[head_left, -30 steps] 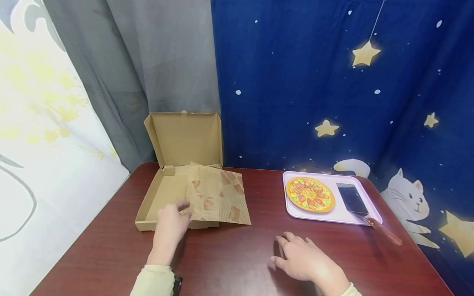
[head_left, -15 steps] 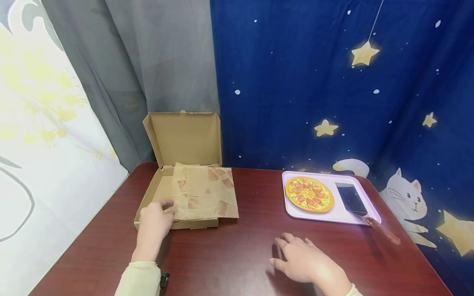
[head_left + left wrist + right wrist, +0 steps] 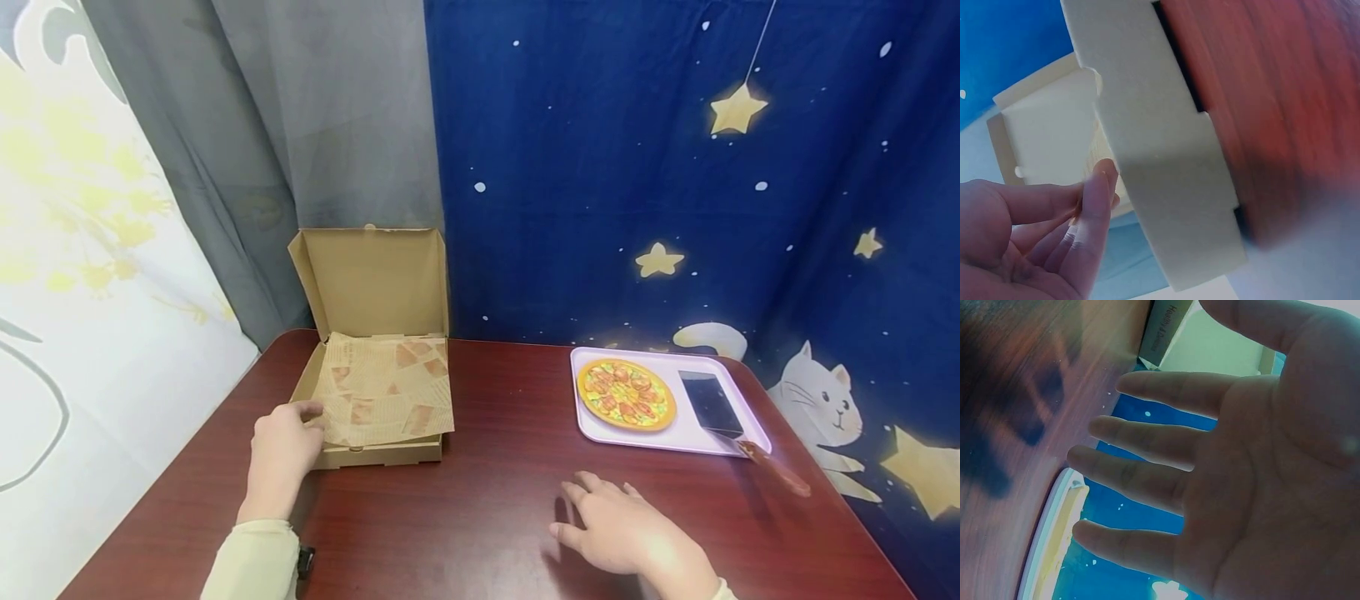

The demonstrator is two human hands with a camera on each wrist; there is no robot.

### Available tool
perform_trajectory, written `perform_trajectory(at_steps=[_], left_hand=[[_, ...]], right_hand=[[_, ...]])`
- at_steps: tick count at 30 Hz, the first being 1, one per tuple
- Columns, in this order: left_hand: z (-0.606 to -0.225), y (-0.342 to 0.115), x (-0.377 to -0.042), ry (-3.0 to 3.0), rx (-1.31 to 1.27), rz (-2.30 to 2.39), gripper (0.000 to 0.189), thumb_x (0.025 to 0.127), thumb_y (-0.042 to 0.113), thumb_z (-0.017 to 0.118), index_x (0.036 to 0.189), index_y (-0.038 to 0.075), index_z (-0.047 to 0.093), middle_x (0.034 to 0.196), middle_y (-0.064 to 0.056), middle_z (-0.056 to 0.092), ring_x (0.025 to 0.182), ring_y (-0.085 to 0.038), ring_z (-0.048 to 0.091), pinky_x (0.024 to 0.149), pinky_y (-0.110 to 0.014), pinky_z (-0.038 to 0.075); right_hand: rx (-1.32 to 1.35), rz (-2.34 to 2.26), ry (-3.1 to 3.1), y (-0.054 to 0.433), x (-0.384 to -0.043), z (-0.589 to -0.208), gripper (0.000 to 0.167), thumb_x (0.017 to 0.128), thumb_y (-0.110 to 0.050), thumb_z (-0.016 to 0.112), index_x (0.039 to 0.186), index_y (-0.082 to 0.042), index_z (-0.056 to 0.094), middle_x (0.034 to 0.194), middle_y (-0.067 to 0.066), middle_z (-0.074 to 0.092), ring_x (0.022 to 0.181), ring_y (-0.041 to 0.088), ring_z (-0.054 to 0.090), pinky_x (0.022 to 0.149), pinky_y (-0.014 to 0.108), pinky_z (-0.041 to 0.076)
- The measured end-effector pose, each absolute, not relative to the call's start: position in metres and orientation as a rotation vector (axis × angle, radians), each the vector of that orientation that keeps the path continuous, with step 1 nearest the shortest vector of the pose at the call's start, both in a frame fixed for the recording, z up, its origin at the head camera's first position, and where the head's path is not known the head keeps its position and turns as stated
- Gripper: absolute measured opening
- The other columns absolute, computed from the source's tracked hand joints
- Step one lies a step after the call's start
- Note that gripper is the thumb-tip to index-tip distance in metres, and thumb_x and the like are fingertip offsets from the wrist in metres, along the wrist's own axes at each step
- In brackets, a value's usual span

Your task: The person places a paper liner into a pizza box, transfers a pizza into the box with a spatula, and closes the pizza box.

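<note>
In the head view, a sheet of brown printed wrapping paper (image 3: 386, 387) lies over the base of an open cardboard pizza box (image 3: 381, 455). Its front right corner sticks out a little past the box's side. My left hand (image 3: 283, 446) pinches the paper's near left edge between thumb and fingers, at the box's front left corner. From the left wrist view, the fingertips (image 3: 1105, 167) meet just behind the box's front wall (image 3: 1160, 169), which hides most of the paper. My right hand (image 3: 626, 529) is held over the table with fingers spread, holding nothing.
The box lid (image 3: 378, 283) stands upright at the back. At the right, a pale pink tray (image 3: 600, 431) carries a round toy-like pizza (image 3: 627, 395) and a server with a wide dark blade (image 3: 711, 406), its brown handle (image 3: 776, 468) reaching past the rim. Curtains (image 3: 570, 192) hang behind the table.
My left hand has moved left, pulling the paper with it, so the sheet now covers most of the box base rather than hanging over the right side. The right hand stays nearly still.
</note>
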State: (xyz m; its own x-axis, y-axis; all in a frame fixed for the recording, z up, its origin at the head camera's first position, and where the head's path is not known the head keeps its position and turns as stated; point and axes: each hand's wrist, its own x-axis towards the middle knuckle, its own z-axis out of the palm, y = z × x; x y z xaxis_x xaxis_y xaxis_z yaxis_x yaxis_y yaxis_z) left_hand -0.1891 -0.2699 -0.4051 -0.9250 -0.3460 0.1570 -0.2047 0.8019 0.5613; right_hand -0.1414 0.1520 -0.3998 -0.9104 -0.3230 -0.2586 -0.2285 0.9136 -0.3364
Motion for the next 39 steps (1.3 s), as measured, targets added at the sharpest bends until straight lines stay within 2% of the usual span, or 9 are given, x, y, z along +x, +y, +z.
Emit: perform_trajectory(at_steps=[6,16,25,29,33,39], left_hand=[[-0.409,-0.279,-0.191,-2.770,0.426,-0.776,0.036,0.093,0.008,0.060,0.124,-0.001,0.074,0.128,-0.034,0.070,0.113,-0.059,0.066,0.083,-0.064,0.055],[-0.408,-0.287,-0.193,-2.766,0.390,-0.658,0.037,0.091,0.007,0.056,0.122,-0.002,0.074,0.117,-0.035,0.072,0.080,-0.050,0.070,0.060,-0.057,0.054],[-0.409,-0.285,-0.192,-2.752,0.413,-0.623,0.044,0.087,0.005,0.055,0.126,-0.003,0.072,0.112,-0.036,0.073,0.071,-0.045,0.068,0.055,-0.056,0.052],[-0.412,-0.283,-0.192,-2.697,0.395,-0.589,0.041,0.091,0.009,0.054,0.126,-0.002,0.073,0.117,-0.032,0.074,0.080,-0.051,0.071,0.061,-0.062,0.055],[-0.410,-0.277,-0.189,-2.659,0.366,-0.572,0.038,0.098,0.018,0.055,0.125,-0.002,0.073,0.127,-0.027,0.073,0.100,-0.056,0.071,0.073,-0.069,0.057],[-0.403,-0.263,-0.182,-2.639,0.301,-0.588,0.038,0.102,0.022,0.055,0.126,-0.001,0.073,0.129,-0.026,0.073,0.104,-0.055,0.071,0.075,-0.070,0.057]], right_hand=[[-0.405,-0.416,2.762,0.153,-0.141,-0.401,0.066,0.097,-0.050,0.072,0.146,-0.007,0.063,0.158,0.019,0.054,0.150,0.041,0.049,0.123,0.077,0.027],[-0.394,-0.428,2.758,0.155,-0.140,-0.402,0.067,0.097,-0.050,0.073,0.146,-0.006,0.063,0.157,0.019,0.055,0.150,0.042,0.050,0.123,0.077,0.027],[-0.381,-0.414,2.747,0.156,-0.144,-0.398,0.066,0.097,-0.051,0.072,0.145,-0.006,0.064,0.157,0.018,0.056,0.150,0.041,0.049,0.122,0.078,0.027],[-0.377,-0.421,2.747,0.156,-0.143,-0.398,0.066,0.097,-0.051,0.072,0.145,-0.006,0.064,0.157,0.019,0.055,0.151,0.042,0.048,0.123,0.078,0.026],[-0.370,-0.428,2.743,0.157,-0.143,-0.398,0.067,0.097,-0.051,0.072,0.146,-0.006,0.063,0.158,0.020,0.054,0.151,0.042,0.048,0.123,0.079,0.025],[-0.360,-0.440,2.744,0.159,-0.143,-0.397,0.067,0.097,-0.050,0.072,0.146,-0.006,0.063,0.158,0.019,0.054,0.151,0.042,0.048,0.123,0.079,0.025]])
